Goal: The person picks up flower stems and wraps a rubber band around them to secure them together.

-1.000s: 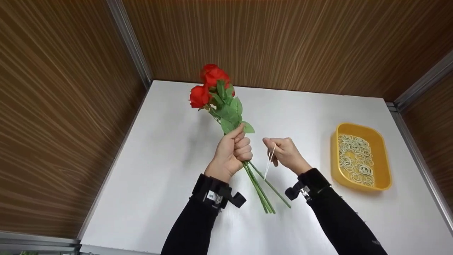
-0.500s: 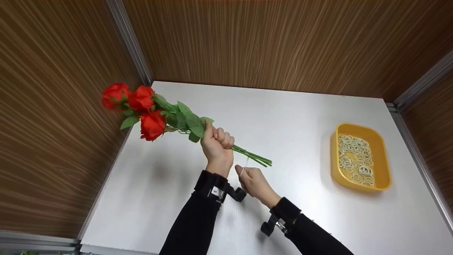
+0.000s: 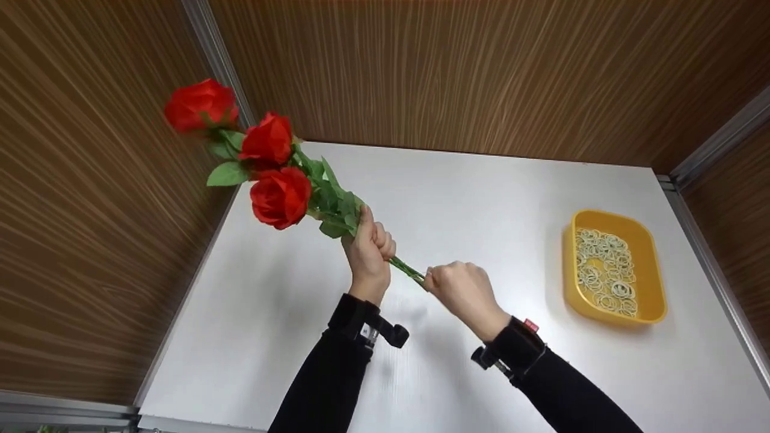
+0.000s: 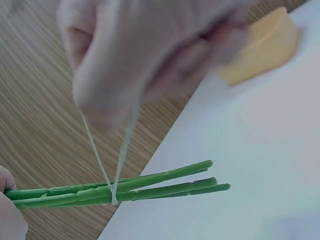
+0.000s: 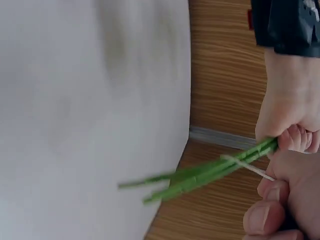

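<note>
My left hand (image 3: pixel 370 255) grips a bunch of red roses (image 3: pixel 280 198) by their green stems, just below the leaves. The blooms tilt up to the left and the bare stem ends (image 4: pixel 170 187) point to the right. A pale rubber band (image 4: pixel 119 175) loops around the stems, stretched taut in the left wrist view. Its other end is held in the curled fingers of my right hand (image 3: pixel 466 294), close beside the stems. In the right wrist view the band (image 5: pixel 250 166) runs from the stems to the right fingertips (image 5: pixel 260 217).
A yellow plastic box (image 3: pixel 652 276) with many pale rubber bands (image 3: pixel 604 264) stands at the right on the white table (image 3: pixel 469 198). Brown wood-grain panels (image 3: pixel 421 72) close in the back and the sides.
The bunch has swung over to the left and been raised. My right hand moved left to the stems with the band, then slightly up and right, turning its back upward.
</note>
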A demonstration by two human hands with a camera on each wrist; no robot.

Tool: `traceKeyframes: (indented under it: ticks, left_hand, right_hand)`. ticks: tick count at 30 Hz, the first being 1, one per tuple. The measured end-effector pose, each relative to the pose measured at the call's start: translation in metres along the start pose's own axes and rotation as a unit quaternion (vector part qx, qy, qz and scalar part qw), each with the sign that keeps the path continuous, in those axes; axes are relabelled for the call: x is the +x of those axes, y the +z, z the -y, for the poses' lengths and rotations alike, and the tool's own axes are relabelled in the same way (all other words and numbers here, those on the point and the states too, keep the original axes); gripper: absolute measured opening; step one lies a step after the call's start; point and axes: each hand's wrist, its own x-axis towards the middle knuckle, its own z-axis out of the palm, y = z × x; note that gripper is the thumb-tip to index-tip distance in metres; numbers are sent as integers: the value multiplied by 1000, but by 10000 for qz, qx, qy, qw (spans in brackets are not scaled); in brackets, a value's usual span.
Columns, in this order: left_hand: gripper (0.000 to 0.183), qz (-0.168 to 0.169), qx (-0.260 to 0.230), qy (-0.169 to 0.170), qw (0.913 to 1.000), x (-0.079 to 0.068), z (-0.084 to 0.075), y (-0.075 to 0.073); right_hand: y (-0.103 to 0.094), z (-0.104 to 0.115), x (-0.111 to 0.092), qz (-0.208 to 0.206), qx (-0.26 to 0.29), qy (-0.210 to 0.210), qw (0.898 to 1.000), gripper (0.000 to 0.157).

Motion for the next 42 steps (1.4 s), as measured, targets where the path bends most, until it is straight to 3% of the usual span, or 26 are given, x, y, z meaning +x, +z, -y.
traceKeyframes:
  ticks: [4,7,10,14,18,21,24,26,27,30,33,36,41,42]
  left_hand:
    - [43,176,559,-273,9979,-1,2,-3]
    - [42,194,691,-489,9962,-2,2,-6]
    - [41,211,683,-621,9955,-3,2,-8]
    - [35,415,760,-793,9931,-3,0,-8]
    - [43,799,669,-1090,9886,-5,-1,-3]
    - [52,1107,332,-1424,9830,-7,-3,3]
    - [55,1410,-246,-1887,9716,-9,-8,10]
    - [56,1518,-746,-2191,9609,-10,-10,14]
    - [56,1540,-1010,-2321,9551,-11,-12,15]
    - [57,1481,-1759,-2566,9388,-12,-14,19]
    - [58,1276,-2306,-2564,9300,-14,-14,22]
    - [57,939,-2692,-2280,9310,-14,-14,24]
    - [57,318,-2872,-1347,9478,-11,-13,23]
    - [57,225,-2823,-1154,9521,-10,-13,22]
  right_hand:
    - [-21,-18,15,-681,-654,-527,9941,54]
    - [-35,-29,22,-1016,-630,-692,9904,54]
    - [-43,-37,25,-1080,-497,-734,9902,54]
    - [-50,-42,27,-946,-289,-815,9918,54]
    - [-57,-47,36,-679,-10,-853,9940,56]
    - [-60,-52,45,-317,414,-707,9961,56]
    - [-56,-60,52,144,1307,-315,9908,54]
    - [-48,-66,53,442,2092,61,9769,52]
    - [-42,-68,52,612,2525,301,9652,52]
    - [-19,-71,47,1015,3667,1025,9191,55]
    - [6,-64,37,1123,4489,1590,8721,59]
    - [28,-48,25,1009,5068,1893,8350,58]
    - [51,-17,5,1230,5411,2092,8052,61]
    - [54,-13,2,1268,5353,2094,8084,64]
